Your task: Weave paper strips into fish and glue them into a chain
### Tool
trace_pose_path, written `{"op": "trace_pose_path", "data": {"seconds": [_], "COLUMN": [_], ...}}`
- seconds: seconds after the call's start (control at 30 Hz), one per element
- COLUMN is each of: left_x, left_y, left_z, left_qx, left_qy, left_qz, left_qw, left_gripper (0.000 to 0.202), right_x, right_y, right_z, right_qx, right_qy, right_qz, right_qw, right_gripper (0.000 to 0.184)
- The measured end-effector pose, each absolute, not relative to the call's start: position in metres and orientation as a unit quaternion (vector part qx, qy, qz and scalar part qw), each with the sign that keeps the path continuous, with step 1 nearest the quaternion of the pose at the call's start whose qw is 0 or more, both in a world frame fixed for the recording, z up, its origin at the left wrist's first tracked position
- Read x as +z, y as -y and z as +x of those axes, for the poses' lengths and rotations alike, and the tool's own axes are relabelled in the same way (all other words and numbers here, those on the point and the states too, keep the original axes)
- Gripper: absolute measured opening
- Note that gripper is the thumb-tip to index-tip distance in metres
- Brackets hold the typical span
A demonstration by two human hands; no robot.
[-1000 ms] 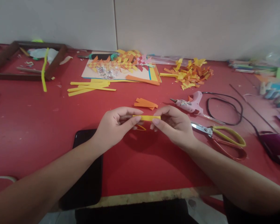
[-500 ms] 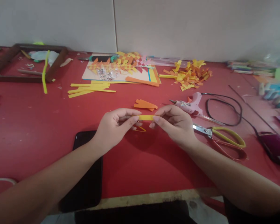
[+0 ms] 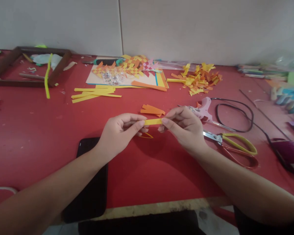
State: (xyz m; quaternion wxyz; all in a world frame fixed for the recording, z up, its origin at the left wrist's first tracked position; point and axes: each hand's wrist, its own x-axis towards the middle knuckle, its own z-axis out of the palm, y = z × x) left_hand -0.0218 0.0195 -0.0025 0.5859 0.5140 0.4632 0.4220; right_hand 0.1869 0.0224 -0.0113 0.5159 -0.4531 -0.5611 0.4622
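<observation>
A short yellow paper strip (image 3: 153, 121) is stretched between my two hands above the red table. My left hand (image 3: 121, 133) pinches its left end between thumb and fingers. The right end is gripped the same way by my right hand (image 3: 183, 129), held slightly higher. Just beyond the strip lie a few orange paper strips (image 3: 152, 110). Under my left fingers, a thin yellow folded paper piece (image 3: 147, 135) rests on the table, partly hidden. Scissors (image 3: 231, 143) with yellow and red handles lie beside my right wrist.
A pink glue gun (image 3: 203, 109) with a black cord lies beyond my right hand. A black phone (image 3: 90, 192) is under my left forearm. Farther back are yellow strips (image 3: 94, 94), woven paper pieces (image 3: 134, 67), folded paper scraps (image 3: 202, 78) and a brown frame (image 3: 17, 83).
My right hand has risen slightly, so the yellow strip now tilts up toward the right. My left hand stays nearly in place, still holding its end.
</observation>
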Motion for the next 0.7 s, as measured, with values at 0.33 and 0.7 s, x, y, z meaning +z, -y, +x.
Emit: {"op": "trace_pose_path", "data": {"seconds": [0.33, 0.7], "left_x": [-0.0036, -0.0016], "left_y": [-0.0221, -0.0214], "left_z": [-0.0244, -0.0243], "left_qx": [0.429, 0.423], "left_qy": [-0.478, -0.469], "left_qz": [0.499, 0.521], "left_qw": [0.582, 0.575], "left_gripper": [0.03, 0.03], "right_x": [-0.0129, -0.0095], "right_y": [-0.0267, -0.0264], "right_z": [0.1912, 0.1906], "right_qx": [0.452, 0.502], "right_qy": [0.564, 0.564], "right_qz": [-0.432, -0.465], "right_qw": [0.539, 0.461], "right_gripper": [0.024, 0.033]}}
